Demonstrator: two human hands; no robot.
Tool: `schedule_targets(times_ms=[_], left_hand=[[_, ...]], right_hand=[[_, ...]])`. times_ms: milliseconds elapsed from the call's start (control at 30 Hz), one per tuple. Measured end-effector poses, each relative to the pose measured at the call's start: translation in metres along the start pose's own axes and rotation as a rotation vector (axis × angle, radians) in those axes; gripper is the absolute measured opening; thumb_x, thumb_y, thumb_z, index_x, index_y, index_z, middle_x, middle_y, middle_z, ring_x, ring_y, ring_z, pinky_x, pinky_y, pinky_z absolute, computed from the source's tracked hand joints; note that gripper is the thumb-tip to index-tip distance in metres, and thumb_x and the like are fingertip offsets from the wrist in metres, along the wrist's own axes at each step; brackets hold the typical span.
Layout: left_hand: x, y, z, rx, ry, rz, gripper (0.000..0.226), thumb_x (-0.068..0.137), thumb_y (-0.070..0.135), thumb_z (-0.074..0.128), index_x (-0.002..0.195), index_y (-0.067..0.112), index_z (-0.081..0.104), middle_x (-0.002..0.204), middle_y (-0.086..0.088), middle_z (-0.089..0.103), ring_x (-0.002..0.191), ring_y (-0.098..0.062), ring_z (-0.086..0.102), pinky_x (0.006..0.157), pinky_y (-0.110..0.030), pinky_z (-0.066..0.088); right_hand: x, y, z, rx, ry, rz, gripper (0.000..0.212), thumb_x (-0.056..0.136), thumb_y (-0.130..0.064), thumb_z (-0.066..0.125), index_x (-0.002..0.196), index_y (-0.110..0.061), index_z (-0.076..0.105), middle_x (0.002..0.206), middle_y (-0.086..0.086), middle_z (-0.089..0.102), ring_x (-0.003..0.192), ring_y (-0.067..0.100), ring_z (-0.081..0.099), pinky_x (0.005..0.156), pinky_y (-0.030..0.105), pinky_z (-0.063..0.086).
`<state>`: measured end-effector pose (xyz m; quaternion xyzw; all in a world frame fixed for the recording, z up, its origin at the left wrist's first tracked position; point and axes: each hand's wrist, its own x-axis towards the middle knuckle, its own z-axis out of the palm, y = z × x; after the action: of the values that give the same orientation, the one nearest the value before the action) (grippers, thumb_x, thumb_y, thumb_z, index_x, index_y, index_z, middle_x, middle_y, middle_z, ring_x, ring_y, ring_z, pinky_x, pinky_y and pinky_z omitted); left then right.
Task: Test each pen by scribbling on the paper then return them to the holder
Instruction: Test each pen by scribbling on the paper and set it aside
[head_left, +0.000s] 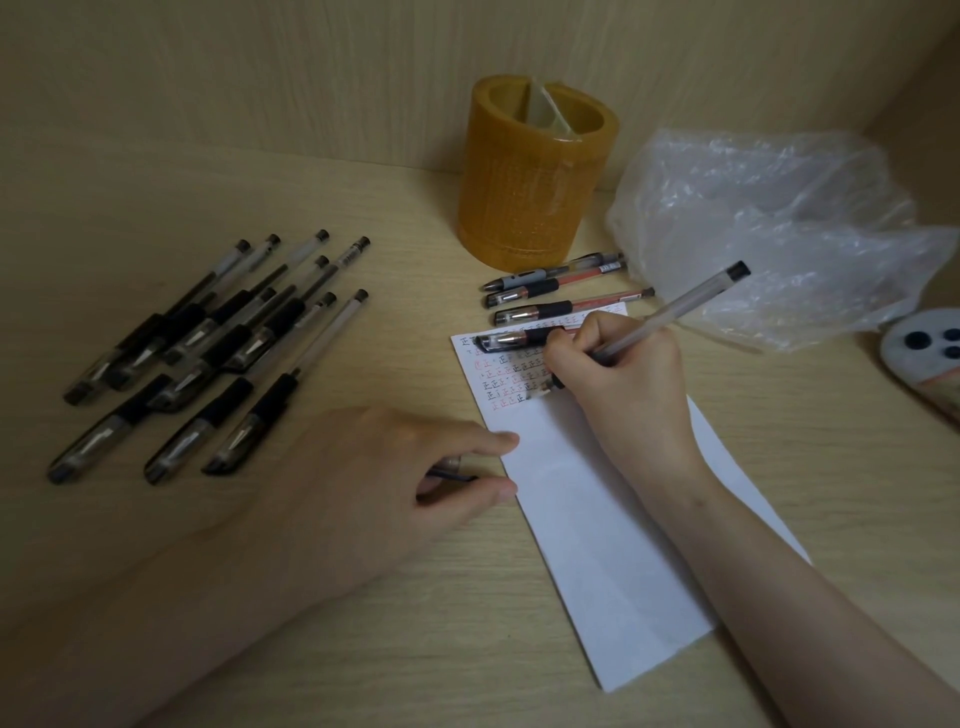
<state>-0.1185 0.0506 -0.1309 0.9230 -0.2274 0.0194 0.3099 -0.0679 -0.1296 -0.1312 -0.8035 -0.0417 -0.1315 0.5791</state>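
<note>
Head view: I see the right hand (618, 369) pinching a pen (675, 312), scribbling on the paper (587, 519); left hand (395, 467) pins the paper's edge, clutching a cap. Next: recap, drop into the holder (535, 171).

The right hand (618, 371) reaches in from the lower right, forearm bare, fingers pinched in a writing grip. The left hand (363, 478) lies palm-down, its fingers curled around something small and dark, perhaps a cap; the view there is dim.
</note>
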Motion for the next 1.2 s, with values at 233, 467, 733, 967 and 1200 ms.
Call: schedule_targets(times_ms=[233,467,733,967,1200], left_hand=[[0.0,0.0,0.0,0.009,-0.008,0.008,0.045,0.073,0.072,0.037,0.103,0.051,0.062,0.046,0.028,0.043,0.058,0.013,0.052,0.052,-0.007,0.041],[0.0,0.0,-0.001,0.013,-0.025,0.005,0.046,0.072,0.073,0.037,0.103,0.051,0.062,0.045,0.034,0.039,0.054,0.018,0.047,0.052,-0.001,0.035],[-0.001,0.002,-0.006,-0.08,-0.003,0.005,0.05,0.074,0.071,0.034,0.116,0.05,0.052,0.065,0.029,0.054,0.067,0.014,0.053,0.061,-0.002,0.038],[0.002,0.0,-0.003,-0.344,0.09,0.044,0.044,0.089,0.038,0.033,0.132,0.037,0.025,0.075,0.007,0.052,0.063,-0.018,0.052,0.062,-0.031,0.04],[0.003,0.001,-0.002,-0.33,0.059,0.091,0.054,0.09,0.032,0.042,0.138,0.034,0.017,0.08,0.017,0.057,0.068,-0.003,0.055,0.065,-0.01,0.04]], right_hand=[[0.001,0.001,0.001,-0.026,0.027,0.007,0.04,0.08,0.0,0.061,0.047,-0.015,0.043,0.04,-0.011,0.038,0.043,0.003,0.035,0.046,0.01,0.027],[0.001,0.003,-0.001,-0.028,0.041,0.019,0.041,0.079,0.001,0.06,0.047,-0.015,0.04,0.041,-0.011,0.037,0.044,0.002,0.034,0.046,0.011,0.027],[0.011,-0.01,-0.015,0.492,0.033,0.195,0.044,0.092,-0.041,0.05,0.069,-0.005,0.058,0.044,-0.002,0.043,0.04,0.011,0.035,0.041,0.021,0.024],[0.004,-0.017,-0.014,0.577,-0.235,0.149,0.026,0.087,-0.024,0.059,0.065,-0.014,0.05,0.045,0.004,0.05,0.036,0.016,0.038,0.035,0.025,0.021],[-0.002,-0.021,-0.012,0.501,-0.25,0.153,0.038,0.085,-0.02,0.065,0.057,-0.015,0.042,0.043,0.001,0.043,0.038,0.013,0.034,0.04,0.018,0.028]])
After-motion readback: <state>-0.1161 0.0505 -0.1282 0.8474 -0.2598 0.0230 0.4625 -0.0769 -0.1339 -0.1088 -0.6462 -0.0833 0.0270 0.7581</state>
